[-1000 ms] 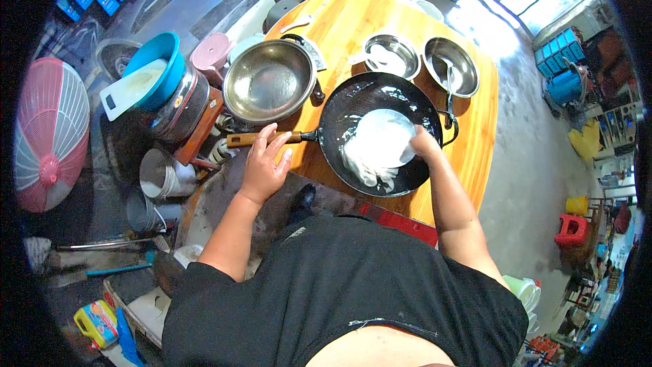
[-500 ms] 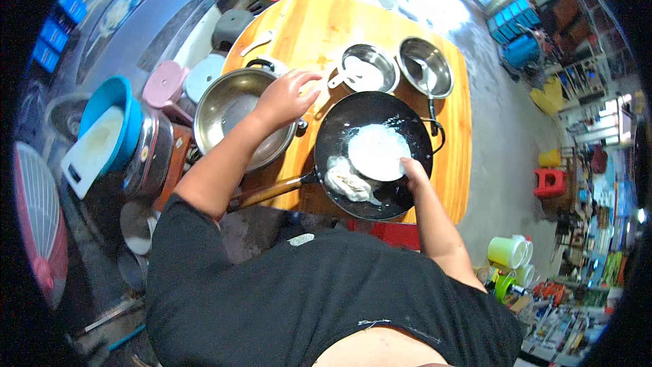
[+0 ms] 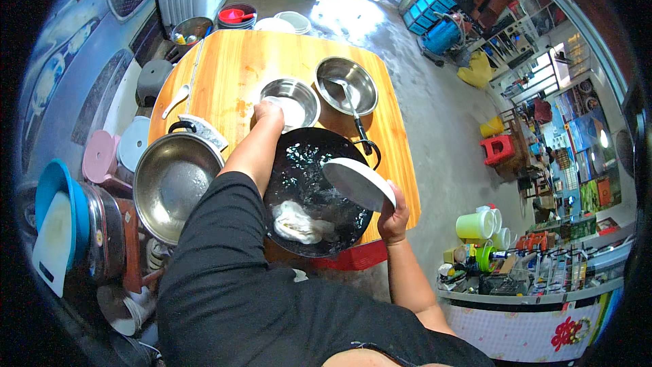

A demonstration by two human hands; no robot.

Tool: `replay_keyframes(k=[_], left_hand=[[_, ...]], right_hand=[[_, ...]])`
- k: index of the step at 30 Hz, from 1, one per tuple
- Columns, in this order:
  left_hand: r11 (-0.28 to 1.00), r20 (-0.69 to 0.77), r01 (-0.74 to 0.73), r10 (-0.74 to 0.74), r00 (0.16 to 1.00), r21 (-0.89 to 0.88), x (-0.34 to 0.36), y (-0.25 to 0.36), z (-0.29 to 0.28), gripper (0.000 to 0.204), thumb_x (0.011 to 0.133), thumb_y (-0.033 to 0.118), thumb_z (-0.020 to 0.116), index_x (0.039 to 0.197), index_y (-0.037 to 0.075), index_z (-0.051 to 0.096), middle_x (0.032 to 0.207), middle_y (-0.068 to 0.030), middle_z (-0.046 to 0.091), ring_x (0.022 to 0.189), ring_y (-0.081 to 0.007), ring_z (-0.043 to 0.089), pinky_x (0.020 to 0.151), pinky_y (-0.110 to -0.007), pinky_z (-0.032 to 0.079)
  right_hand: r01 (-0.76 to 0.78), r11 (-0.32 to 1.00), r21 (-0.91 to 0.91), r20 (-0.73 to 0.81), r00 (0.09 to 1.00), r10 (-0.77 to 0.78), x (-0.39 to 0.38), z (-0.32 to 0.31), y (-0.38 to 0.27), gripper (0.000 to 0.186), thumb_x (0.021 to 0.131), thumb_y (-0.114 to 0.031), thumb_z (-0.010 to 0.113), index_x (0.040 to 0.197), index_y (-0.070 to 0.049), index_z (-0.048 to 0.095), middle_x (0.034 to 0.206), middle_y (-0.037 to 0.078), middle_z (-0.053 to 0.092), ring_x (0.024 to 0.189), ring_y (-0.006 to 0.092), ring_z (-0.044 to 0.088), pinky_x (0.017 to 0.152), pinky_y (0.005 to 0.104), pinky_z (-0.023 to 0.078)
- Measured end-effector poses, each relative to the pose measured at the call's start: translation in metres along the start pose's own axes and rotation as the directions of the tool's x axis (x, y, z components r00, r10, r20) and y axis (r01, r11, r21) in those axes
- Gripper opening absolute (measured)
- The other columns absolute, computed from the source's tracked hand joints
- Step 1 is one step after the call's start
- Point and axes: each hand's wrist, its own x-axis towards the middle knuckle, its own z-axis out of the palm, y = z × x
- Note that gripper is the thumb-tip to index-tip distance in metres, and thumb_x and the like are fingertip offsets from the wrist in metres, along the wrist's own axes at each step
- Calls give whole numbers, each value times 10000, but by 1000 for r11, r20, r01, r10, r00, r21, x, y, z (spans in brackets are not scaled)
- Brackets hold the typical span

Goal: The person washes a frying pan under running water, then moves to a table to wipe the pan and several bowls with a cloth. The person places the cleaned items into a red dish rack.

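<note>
A black wok [image 3: 299, 163] sits in front of me on the wooden table. In its lower left lies a soft, wet white lump [image 3: 293, 223]. My right hand [image 3: 394, 216] grips the rim of a white plate [image 3: 360, 185], tilted over the wok's right side. Past the wok, my left hand [image 3: 269, 115] is at the near-left rim of a small steel bowl [image 3: 316, 102] with white contents. Its fingers are closed around the handle end of a white spoon, mostly hidden by the hand. My left forearm covers the wok's left edge.
A second steel bowl [image 3: 367, 71] holds a ladle [image 3: 358, 119] with a black handle. Left of my arm stands a wide steel pan [image 3: 173, 187]. A white spoon [image 3: 176, 100] lies near the table's [image 3: 238, 54] left edge. Stools and a blue basin [image 3: 78, 197] stand farther left.
My left hand has moved from above the steel pan to the small bowl's rim and closed there. The right hand has lifted and tilted the plate out of the wok. The view has shifted right.
</note>
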Motion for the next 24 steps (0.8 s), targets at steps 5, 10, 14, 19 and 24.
replay_keyframes(k=[5,10,14,19,24], left_hand=[[698,190,-499,474,859,514,-33,13,-29,352,959,185,370,1155,45,627,1106,-143,662,1013,-277,646,842,-328,516],[620,157,-739,728,667,265,-120,11,-48,368,931,269,374,1174,71,566,951,-209,667,870,-374,650,745,-476,509],[370,443,-836,720,534,406,-175,-18,-18,219,846,186,507,1001,64,602,863,-182,671,829,-335,666,721,-465,525],[325,493,-734,573,654,596,-187,-43,46,213,843,177,516,983,53,621,922,-143,696,860,-298,688,704,-423,535],[209,616,-758,470,632,618,-186,-49,90,242,815,221,573,963,63,681,931,-96,704,818,-291,688,614,-444,539]], right_hand=[[-108,949,297,-72,988,135,-32,-17,1,373,989,-256,460,1234,19,518,1172,134,595,1087,244,564,940,355,436],[-264,663,701,-105,881,461,-79,-59,27,274,990,-109,470,1231,5,530,1185,92,576,1080,174,517,964,327,405],[-387,881,272,-260,852,454,-111,-104,42,333,924,-9,454,1249,54,493,1193,135,577,1084,225,530,998,329,368],[-307,744,593,-400,690,603,-132,-138,42,290,962,-183,522,1154,33,547,1113,81,590,994,180,539,887,321,421],[-336,711,618,-429,613,663,-157,-170,38,300,976,-237,523,1115,24,572,1073,51,602,958,135,545,863,290,428]])
